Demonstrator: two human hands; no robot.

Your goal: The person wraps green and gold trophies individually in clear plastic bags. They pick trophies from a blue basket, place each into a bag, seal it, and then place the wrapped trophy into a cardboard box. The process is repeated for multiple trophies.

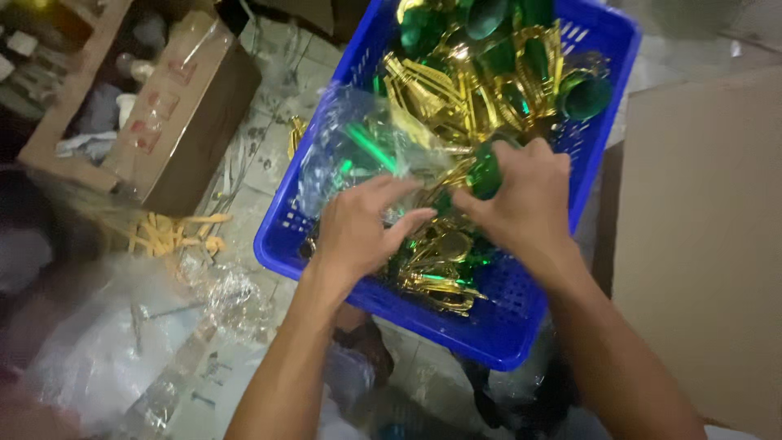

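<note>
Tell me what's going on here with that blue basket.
A person is bent over a blue plastic basket full of shiny gold and green pieces. The left hand is on a clear plastic bag lying over the pile, and the right hand is closed around one green piece. The basket sits on a tiled floor, with an open cardboard box to the left, crumpled clear plastic in front of it, and a flat sheet of cardboard on the right.

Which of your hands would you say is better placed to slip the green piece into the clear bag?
Probably the right hand: it already grips the green piece, right beside the clear plastic bag. The left hand rests at that bag over the blue basket, seemingly steadying it.
</note>
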